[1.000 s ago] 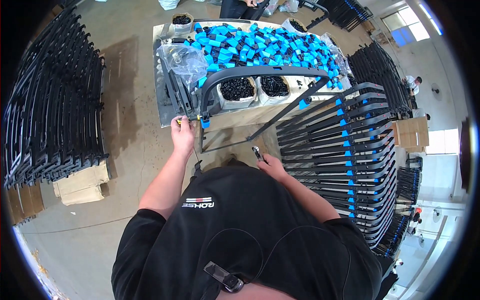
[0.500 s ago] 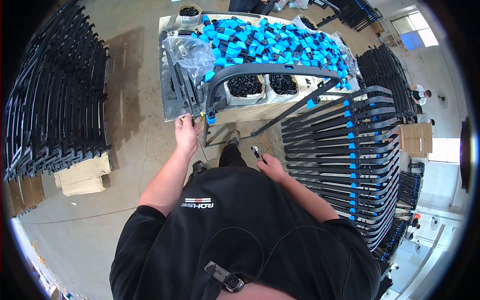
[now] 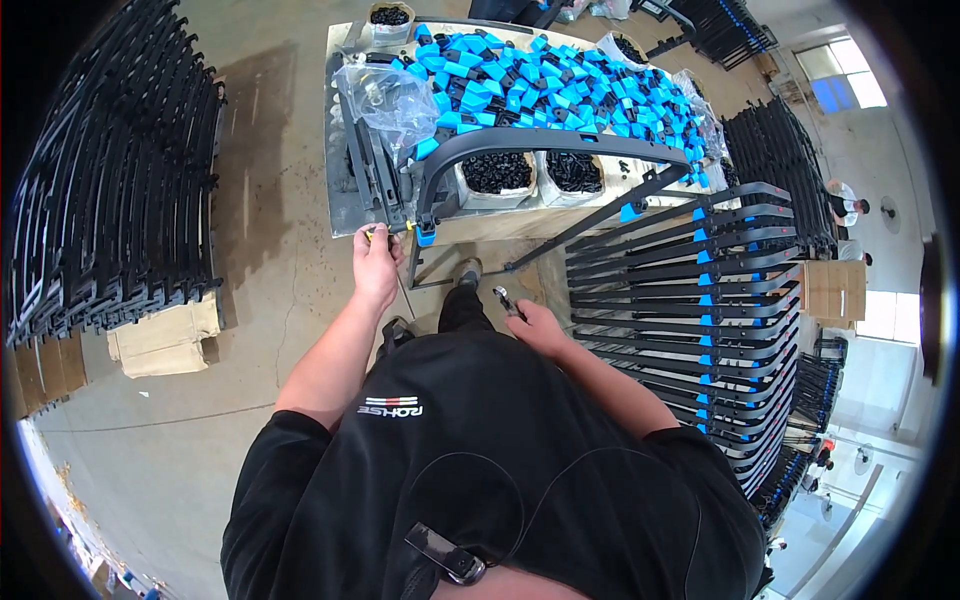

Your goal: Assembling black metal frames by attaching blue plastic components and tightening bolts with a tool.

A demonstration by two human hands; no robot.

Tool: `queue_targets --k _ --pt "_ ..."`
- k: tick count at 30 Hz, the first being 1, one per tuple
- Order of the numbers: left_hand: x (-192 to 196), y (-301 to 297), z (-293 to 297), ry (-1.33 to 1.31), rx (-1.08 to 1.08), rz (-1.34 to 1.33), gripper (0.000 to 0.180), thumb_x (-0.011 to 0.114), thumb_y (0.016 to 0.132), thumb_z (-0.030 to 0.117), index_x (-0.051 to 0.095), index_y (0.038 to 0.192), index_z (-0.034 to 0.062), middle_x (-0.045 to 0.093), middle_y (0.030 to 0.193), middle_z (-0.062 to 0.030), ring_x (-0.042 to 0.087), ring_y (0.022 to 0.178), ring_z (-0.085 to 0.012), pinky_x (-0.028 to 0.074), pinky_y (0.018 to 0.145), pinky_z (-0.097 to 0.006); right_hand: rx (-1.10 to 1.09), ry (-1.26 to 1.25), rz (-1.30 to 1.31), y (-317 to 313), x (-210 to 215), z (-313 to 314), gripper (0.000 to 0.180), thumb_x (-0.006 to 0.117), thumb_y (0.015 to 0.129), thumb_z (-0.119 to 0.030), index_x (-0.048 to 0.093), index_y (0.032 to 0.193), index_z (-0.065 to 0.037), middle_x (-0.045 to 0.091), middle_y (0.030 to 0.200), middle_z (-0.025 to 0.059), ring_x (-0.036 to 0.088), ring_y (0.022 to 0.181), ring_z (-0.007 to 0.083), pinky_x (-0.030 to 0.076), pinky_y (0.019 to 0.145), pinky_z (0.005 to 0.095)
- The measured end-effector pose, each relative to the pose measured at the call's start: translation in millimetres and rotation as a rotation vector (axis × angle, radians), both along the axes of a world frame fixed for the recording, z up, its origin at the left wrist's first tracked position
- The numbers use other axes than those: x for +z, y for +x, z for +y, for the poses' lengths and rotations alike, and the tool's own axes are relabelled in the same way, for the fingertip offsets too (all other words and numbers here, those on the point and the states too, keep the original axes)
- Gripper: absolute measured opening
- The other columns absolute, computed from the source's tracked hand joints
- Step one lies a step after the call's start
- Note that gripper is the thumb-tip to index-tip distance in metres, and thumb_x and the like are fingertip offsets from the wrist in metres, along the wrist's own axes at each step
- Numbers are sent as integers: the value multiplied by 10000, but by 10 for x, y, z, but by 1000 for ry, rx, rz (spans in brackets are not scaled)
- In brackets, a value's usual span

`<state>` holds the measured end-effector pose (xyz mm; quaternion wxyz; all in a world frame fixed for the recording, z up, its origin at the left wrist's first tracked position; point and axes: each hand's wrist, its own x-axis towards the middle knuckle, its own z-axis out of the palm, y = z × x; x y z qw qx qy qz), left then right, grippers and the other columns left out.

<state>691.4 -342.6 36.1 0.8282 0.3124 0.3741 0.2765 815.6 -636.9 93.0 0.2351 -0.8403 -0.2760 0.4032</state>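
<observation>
At the near left corner of the table, my left hand (image 3: 376, 268) is closed around a tool with yellow and black parts (image 3: 371, 235); its kind is hidden by the fingers. That hand is close beside a blue end cap (image 3: 425, 238) on the left leg of a black bent metal frame (image 3: 560, 138). The frame stands against the table's near side, its curved bar crossing above the edge. Lower and to the right, away from the frame, my right hand (image 3: 537, 328) grips a ratchet wrench (image 3: 503, 296), its silver head pointing up and left.
Blue and black plastic caps (image 3: 560, 85) lie heaped on the table (image 3: 340, 215). Boxes of small black parts (image 3: 497, 172) stand at its near edge. Black frames with blue caps (image 3: 690, 320) are stacked at right, more black frames (image 3: 120, 180) at left. Flattened cardboard (image 3: 165, 335) lies beneath.
The view has shifted slightly, so the table sits a little farther right. My right hand with the ratchet wrench has moved slightly left and up; my left hand stays beside the blue end cap.
</observation>
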Motion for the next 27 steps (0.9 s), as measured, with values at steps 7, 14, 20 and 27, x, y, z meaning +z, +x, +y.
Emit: queue_targets --k 7,14,20,27 --pt "-157 -99 53 265 -55 196 174 520 1063 252 521 1173 116 575 901 -19 518 794 -115 430 735 -296 -6 14 4 -10 -88 -21 386 615 897 -357 591 965 23 644 889 266 638 853 421 495 774 459" --pt "121 -139 103 398 -193 255 222 557 1046 196 520 1236 89 565 811 -7 493 665 -92 451 619 -263 -117 194 -17 -121 -55 261 352 616 901 -322 602 1026 7 656 898 255 649 856 400 504 791 449" --pt "438 83 -7 268 -128 364 233 545 1049 198 522 1251 85 564 768 -23 503 554 -104 456 464 -285 -85 214 112 50 -631 862 248 597 911 -211 560 991 21 645 817 172 645 794 320 508 753 447" --pt "658 175 116 -22 -259 418 121 496 1055 211 534 1137 131 432 690 25 372 502 -73 336 413 -249 -38 271 -78 45 -301 1576 223 528 925 -113 535 1091 35 664 1011 321 650 960 494 521 856 519"
